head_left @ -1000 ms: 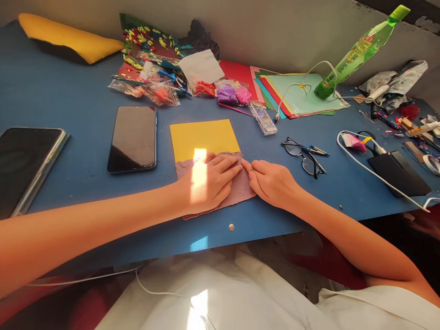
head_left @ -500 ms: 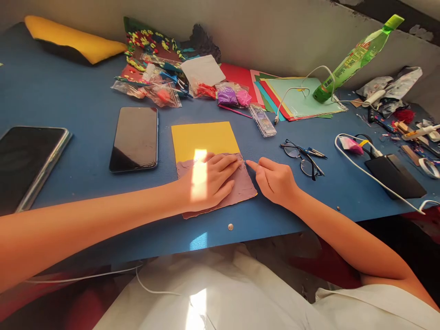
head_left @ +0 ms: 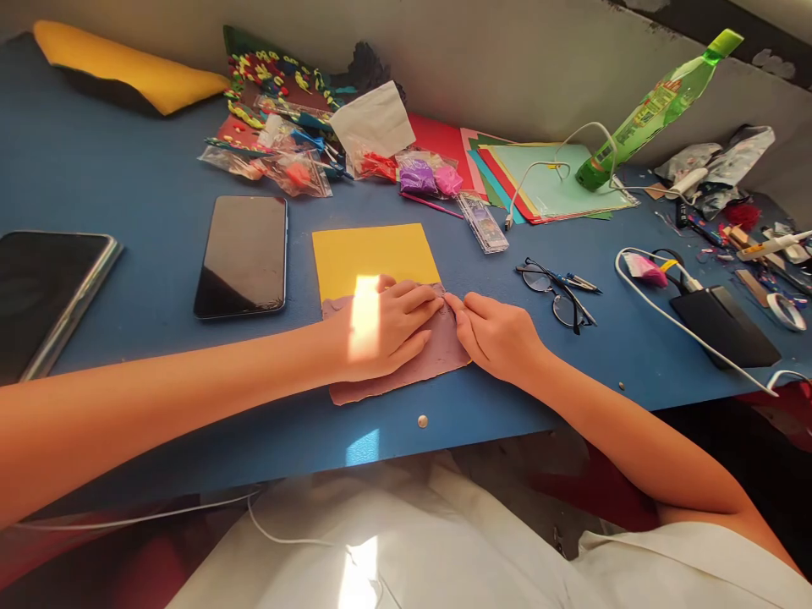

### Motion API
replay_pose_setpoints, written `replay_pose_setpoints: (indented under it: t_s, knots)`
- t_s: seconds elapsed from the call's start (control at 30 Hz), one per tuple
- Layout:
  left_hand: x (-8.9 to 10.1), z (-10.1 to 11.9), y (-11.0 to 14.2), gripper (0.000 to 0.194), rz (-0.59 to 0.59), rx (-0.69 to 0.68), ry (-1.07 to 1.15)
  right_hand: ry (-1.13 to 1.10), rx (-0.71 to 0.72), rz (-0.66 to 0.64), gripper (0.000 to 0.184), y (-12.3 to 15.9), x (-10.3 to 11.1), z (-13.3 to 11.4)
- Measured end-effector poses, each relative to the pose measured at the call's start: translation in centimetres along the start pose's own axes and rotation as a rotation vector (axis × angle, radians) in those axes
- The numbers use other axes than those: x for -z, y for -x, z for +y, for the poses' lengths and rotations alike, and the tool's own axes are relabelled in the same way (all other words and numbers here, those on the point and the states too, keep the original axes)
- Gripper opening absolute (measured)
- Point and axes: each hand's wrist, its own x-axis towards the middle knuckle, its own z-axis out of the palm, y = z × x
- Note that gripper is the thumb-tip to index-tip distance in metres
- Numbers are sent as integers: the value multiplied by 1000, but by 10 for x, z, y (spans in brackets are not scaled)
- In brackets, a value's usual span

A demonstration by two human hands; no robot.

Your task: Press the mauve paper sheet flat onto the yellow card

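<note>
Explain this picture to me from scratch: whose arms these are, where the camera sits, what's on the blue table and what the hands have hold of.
No machine here: a person's bare arms, filmed by a camera worn on their head, looking down. The left hand lies flat on a mauve clay sheet spread over a yellow card. The right hand presses its fingertips on the sheet's right edge; neither hand has a closed grip on anything. On the blue table lie a phone, a tablet, glasses, bags of coloured clay, a stack of coloured paper and a green bottle.

Home craft desk (head_left: 114, 169), coloured papers (head_left: 551, 182)
</note>
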Motion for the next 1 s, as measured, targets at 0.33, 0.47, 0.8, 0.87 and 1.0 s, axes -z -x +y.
replay_pose_setpoints:
  t_s: [0.33,0.47,0.8,0.87,1.0]
  knots:
    - [0,2,-4,48,-31,-19,-120,72,72,46,37,-3,-1,-1]
    - [-1,2,-1,46,-3,-13,-93,104,49,23,38,-2,-3,-2]
    - [-1,3,0,48,31,-19,-73,32,51,-19,41,-2,-2,1]
    - [-1,2,0,48,29,-21,-85,37,49,-25,41,-3,-2,1]
    - [-3,2,1,46,55,-36,-81,-22,-12,-16,44,-1,-1,1]
